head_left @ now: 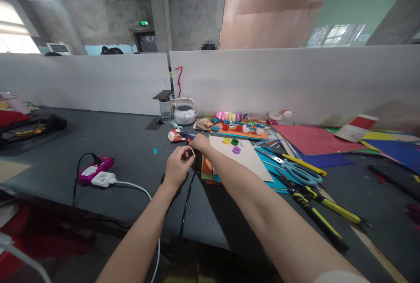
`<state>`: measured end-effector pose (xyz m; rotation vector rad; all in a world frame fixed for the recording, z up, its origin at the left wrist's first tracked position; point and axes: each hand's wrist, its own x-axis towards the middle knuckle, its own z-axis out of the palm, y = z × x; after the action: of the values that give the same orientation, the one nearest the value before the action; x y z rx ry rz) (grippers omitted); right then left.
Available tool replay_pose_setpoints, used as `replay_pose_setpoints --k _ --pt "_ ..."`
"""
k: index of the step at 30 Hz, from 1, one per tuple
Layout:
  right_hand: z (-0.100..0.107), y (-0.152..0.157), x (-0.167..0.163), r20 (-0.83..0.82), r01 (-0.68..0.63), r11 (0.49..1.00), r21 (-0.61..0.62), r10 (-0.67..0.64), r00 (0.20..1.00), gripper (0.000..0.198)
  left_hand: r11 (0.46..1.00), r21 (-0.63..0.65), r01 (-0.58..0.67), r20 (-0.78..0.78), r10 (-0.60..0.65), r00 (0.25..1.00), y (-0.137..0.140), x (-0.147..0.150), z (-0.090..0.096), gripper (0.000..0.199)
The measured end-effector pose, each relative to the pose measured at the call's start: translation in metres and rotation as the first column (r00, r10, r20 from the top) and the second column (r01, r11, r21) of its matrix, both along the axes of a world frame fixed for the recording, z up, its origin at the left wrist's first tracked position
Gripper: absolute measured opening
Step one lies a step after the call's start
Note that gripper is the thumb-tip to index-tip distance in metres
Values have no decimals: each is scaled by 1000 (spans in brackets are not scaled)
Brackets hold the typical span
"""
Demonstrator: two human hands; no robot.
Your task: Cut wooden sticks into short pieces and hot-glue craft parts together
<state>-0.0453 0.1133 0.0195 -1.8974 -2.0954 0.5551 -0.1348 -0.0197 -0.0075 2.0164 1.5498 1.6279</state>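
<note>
Cream-coloured paper (254, 165) lies on the dark table (127, 143), and I take that sheet as my landmark as I watch through the head camera. Just left of it I have the left hand (175, 167), thumb and fingers curled nearly together, with a small pale-edged piece (193, 152) pinched at their tips. At the sheet's upper left corner is the right hand (201, 141), its fingers bent down over a blue-and-orange tool (187, 134); the knuckles block my view, so I cannot tell how tightly they close on it. A black cord (186, 206) runs toward the near edge, left of the sheet. On the sheet itself I count a yellow cap (227, 141), a green cap (235, 142), a purple cap (236, 150) and a whitish one beside them. Beyond it and to the left I see a white pot (184, 115) next to a clear jar (166, 111). To its right I find blue-handled scissors (302, 173), with yellow-and-black pliers (339, 211) nearer me. Well to its left sits a magenta power strip (106, 162) with a white adapter (103, 179) against it.
</note>
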Motion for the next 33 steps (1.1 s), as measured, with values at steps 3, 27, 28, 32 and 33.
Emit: replay_pose_setpoints --k 3,27,28,32,33 --pt "-1 3 3 -112 13 997 -71 -21 993 32 1000 -8 -13 15 13 1000 0 -1 0 18" --pt "19 -36 78 -787 33 989 -146 -136 601 27 977 -214 -3 -149 -29 988 54 -7 -13 13" --pt "23 -39 83 -805 43 991 -130 -130 578 24 973 -231 -11 -170 -30 985 59 -8 -10 13" --pt "41 -61 102 -873 49 998 -47 -65 484 17 953 -301 -28 -280 -60 958 84 -5 1 11" --pt "44 -67 106 -885 42 999 -26 -43 464 20 946 -321 -35 -308 -69 949 92 -3 3 12"
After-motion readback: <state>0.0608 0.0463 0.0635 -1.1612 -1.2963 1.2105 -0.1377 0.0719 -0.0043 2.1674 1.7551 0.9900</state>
